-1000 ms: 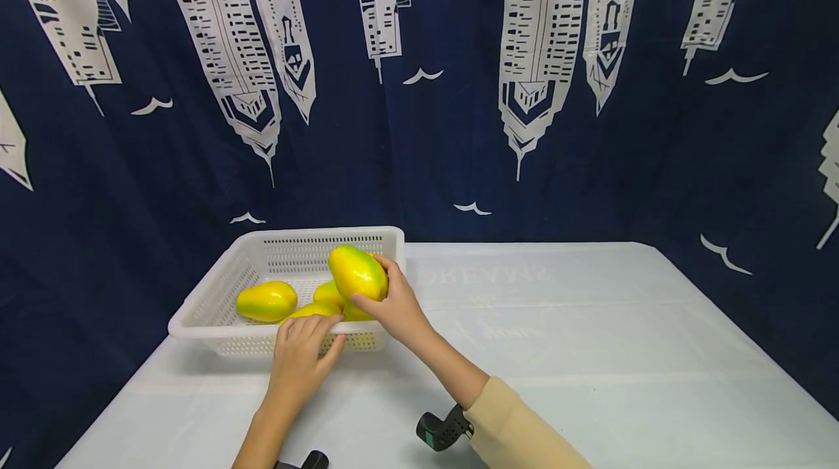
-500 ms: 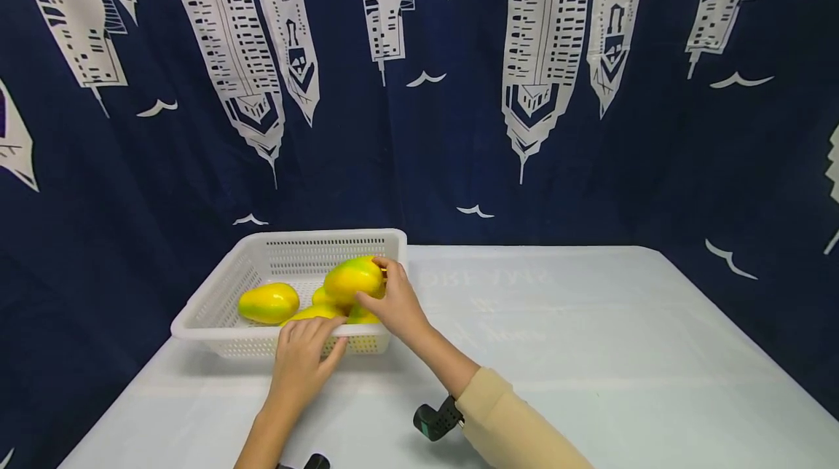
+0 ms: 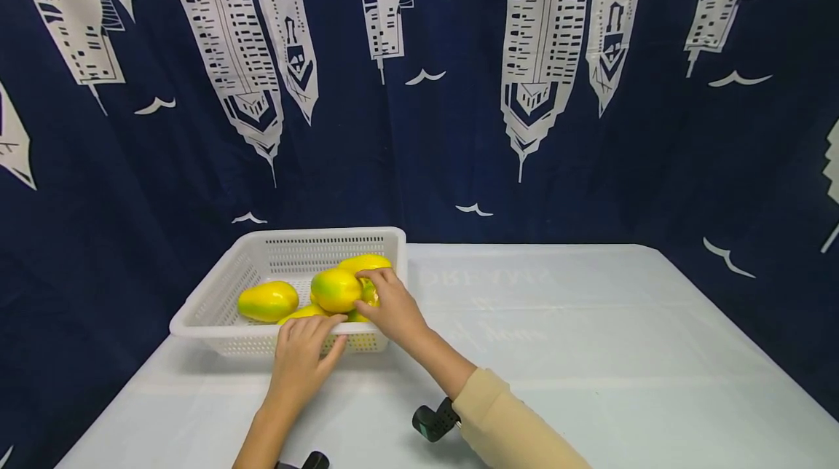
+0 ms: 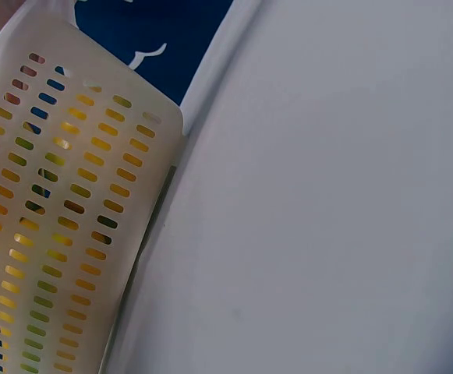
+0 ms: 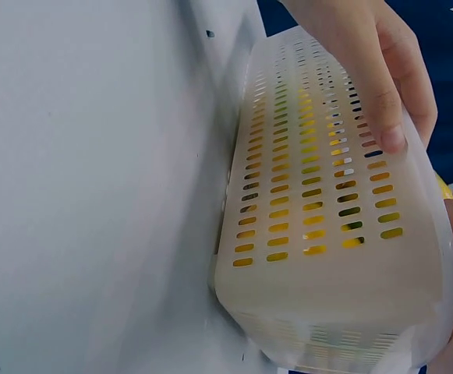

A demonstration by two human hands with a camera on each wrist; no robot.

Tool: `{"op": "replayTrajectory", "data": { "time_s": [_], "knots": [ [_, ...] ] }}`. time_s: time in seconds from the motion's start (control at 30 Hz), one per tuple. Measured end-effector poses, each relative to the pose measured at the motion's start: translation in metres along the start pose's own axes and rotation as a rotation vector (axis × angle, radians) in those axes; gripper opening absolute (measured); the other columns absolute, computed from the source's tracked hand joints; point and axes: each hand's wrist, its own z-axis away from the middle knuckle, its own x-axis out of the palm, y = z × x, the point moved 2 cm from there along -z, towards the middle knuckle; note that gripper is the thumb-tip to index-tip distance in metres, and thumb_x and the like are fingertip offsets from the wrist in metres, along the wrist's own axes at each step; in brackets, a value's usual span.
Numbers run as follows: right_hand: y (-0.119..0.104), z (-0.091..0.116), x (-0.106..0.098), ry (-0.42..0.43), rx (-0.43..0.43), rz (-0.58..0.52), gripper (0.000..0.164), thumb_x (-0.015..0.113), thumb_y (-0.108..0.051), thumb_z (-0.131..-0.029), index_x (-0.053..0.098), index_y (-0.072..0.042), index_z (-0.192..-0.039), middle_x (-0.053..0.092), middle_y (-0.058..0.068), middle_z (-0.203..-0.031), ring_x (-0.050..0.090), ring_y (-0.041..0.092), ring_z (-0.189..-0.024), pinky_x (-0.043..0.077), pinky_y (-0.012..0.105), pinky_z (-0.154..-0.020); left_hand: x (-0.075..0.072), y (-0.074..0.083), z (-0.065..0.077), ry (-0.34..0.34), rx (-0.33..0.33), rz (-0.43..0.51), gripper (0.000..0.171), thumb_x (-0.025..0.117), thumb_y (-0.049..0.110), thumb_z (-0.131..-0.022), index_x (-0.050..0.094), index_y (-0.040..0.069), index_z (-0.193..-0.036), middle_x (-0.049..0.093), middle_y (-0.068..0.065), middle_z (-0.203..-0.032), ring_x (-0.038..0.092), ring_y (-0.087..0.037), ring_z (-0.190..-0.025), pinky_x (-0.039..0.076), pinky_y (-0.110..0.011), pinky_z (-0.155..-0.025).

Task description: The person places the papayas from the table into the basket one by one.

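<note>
In the head view, a white perforated basket (image 3: pixel 216 330) stands on the table with several yellow-green mangoes in it. My left hand (image 3: pixel 300 352) holds the basket's front rim, fingers over the top and thumb on the outer wall; the right wrist view also shows this left hand (image 5: pixel 370 70). Inside the basket, my right hand (image 3: pixel 396 309) pinches the right end of a mango (image 3: pixel 336 290) between thumb and fingers. This mango sits against the others. Another mango (image 3: pixel 365 262) lies behind it, and one more mango (image 3: pixel 267 301) lies apart on the left.
A white cloth covers the table (image 3: pixel 557 330), which stretches away to the right of the basket. Behind it hangs a dark blue curtain (image 3: pixel 432 141) printed with white buildings. A black wrist camera (image 3: pixel 434 422) sits below the right forearm.
My right hand has lowered the mango and shifted it a little left, among the others. A mango behind it now shows more. The left hand stays on the rim.
</note>
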Motion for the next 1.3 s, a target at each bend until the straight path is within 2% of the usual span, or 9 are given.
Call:
{"op": "replayTrajectory", "data": {
  "time_s": [0.1, 0.33, 0.57, 0.77, 1.0, 1.17, 1.3],
  "knots": [
    [0.0, 0.001, 0.001, -0.003, 0.004, -0.016, 0.046, 0.064, -0.025, -0.082, 0.051, -0.013, -0.124, 0.051, 0.008, -0.123, 0.052, 0.022, -0.113, 0.045, 0.039, -0.093, 0.0, 0.0, 0.001, 0.002, 0.002, 0.001, 0.029, 0.062, 0.028, -0.079, 0.063, 0.018, -0.106, 0.065, 0.001, -0.093, 0.056, -0.021, -0.088, 0.031, -0.038, -0.087],
    [-0.001, 0.008, -0.005, 0.017, 0.003, -0.189, 0.045, 0.062, -0.024, -0.082, 0.05, -0.011, -0.124, 0.051, 0.009, -0.122, 0.051, 0.023, -0.112, 0.044, 0.038, -0.093, 0.0, -0.001, 0.0, 0.008, 0.012, 0.002, 0.029, 0.061, 0.028, -0.079, 0.063, 0.017, -0.106, 0.065, 0.001, -0.094, 0.056, -0.021, -0.088, 0.03, -0.038, -0.087],
    [-0.003, 0.022, -0.021, 0.048, -0.011, -0.315, 0.045, 0.062, -0.021, -0.083, 0.049, -0.011, -0.125, 0.051, 0.009, -0.122, 0.05, 0.024, -0.111, 0.042, 0.039, -0.096, 0.0, -0.001, -0.001, 0.006, 0.009, 0.003, 0.029, 0.061, 0.028, -0.079, 0.063, 0.018, -0.106, 0.064, 0.001, -0.093, 0.055, -0.021, -0.088, 0.03, -0.038, -0.087],
    [0.006, 0.034, -0.034, 0.112, 0.014, -0.386, 0.044, 0.062, -0.018, -0.083, 0.049, -0.011, -0.125, 0.051, 0.006, -0.124, 0.05, 0.023, -0.114, 0.039, 0.038, -0.1, 0.0, 0.0, 0.0, -0.011, -0.006, 0.001, 0.029, 0.062, 0.028, -0.079, 0.062, 0.018, -0.107, 0.064, 0.001, -0.094, 0.055, -0.021, -0.089, 0.03, -0.038, -0.087],
    [-0.004, 0.054, -0.078, 0.217, 0.1, -0.472, 0.041, 0.059, -0.007, -0.085, 0.048, 0.001, -0.124, 0.05, 0.016, -0.125, 0.049, 0.031, -0.115, 0.037, 0.043, -0.102, 0.0, 0.0, 0.0, 0.003, 0.0, 0.016, 0.029, 0.061, 0.027, -0.079, 0.063, 0.018, -0.106, 0.065, 0.001, -0.093, 0.055, -0.021, -0.088, 0.03, -0.038, -0.086],
    [0.031, 0.051, -0.091, 0.295, 0.111, -0.5, 0.038, 0.057, -0.013, -0.088, 0.049, -0.003, -0.124, 0.05, 0.012, -0.126, 0.048, 0.027, -0.117, 0.036, 0.039, -0.104, 0.0, -0.001, -0.001, 0.014, 0.002, 0.024, 0.029, 0.061, 0.027, -0.079, 0.063, 0.017, -0.106, 0.065, 0.0, -0.094, 0.055, -0.021, -0.087, 0.03, -0.038, -0.086],
    [0.057, 0.05, -0.107, 0.35, 0.099, -0.455, 0.037, 0.054, -0.016, -0.09, 0.048, -0.006, -0.125, 0.048, 0.009, -0.127, 0.047, 0.024, -0.118, 0.034, 0.037, -0.105, 0.0, -0.001, -0.001, 0.013, 0.003, 0.019, 0.029, 0.061, 0.027, -0.078, 0.063, 0.017, -0.106, 0.065, 0.0, -0.093, 0.055, -0.022, -0.087, 0.03, -0.038, -0.086]
  ]
}}
